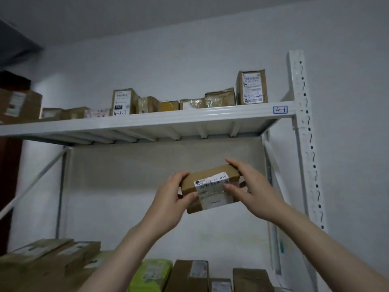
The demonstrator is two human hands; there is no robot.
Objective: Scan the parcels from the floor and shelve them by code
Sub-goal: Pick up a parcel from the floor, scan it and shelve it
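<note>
Parcel (pixel 210 187) | left hand (pixel 171 200), right hand (pixel 252 187) grip its ends | top shelf (pixel 189 117) holds boxes (pixel 251 87)

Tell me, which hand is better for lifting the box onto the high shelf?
Probably the right hand: its fingers reach over the top edge of the parcel and it sits higher, nearer the top shelf. The left hand just pinches the lower left end.

I read "502 502 12 815" on the white label (pixel 211 181) of the brown parcel (pixel 189 185), "4-1" on the blue-edged tag (pixel 280 110) on the shelf beam (pixel 168 120), and handwritten "4-3-7" on an upright box (pixel 122 100) above it; other labels are too blurred to read.
</note>
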